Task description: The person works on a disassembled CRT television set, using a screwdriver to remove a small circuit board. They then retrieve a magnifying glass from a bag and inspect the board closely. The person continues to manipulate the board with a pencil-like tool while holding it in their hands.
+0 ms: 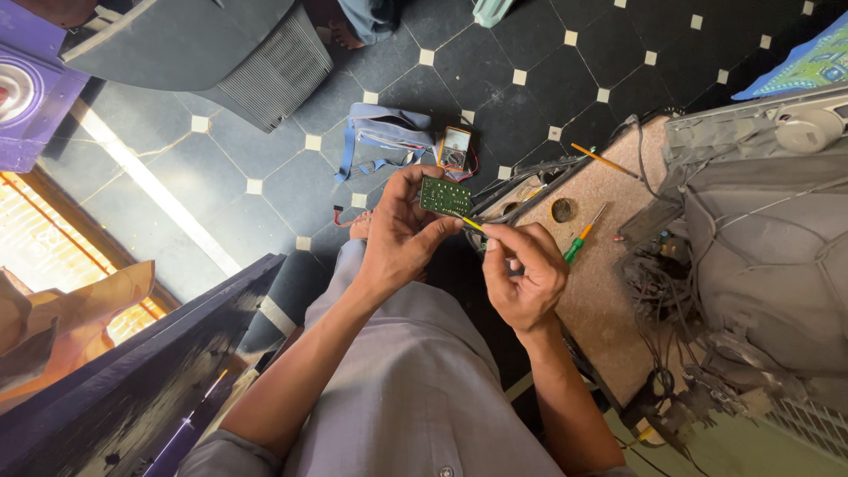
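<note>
Right hand [523, 276]: closed around thin yellow-tipped tool [471, 223], tip against board.
Left hand [399, 231]: fingers pinching small green circuit board [445, 195], held above floor, centre.
Right of hands: green-handled screwdriver [580, 238] on worktop [601, 300].
Far: multimeter [454, 148] on tiled floor [265, 159].

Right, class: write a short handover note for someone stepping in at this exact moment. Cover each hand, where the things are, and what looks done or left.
Left hand: grip on small green circuit board, held up over the lap.
Right hand: pinches a thin yellow-tipped tool whose tip meets the board's lower edge.
Nearby: green-handled screwdriver and orange-handled screwdriver on the speckled worktop; multimeter on the floor.
Done: board is in hand.
Left: cannot tell.
</note>
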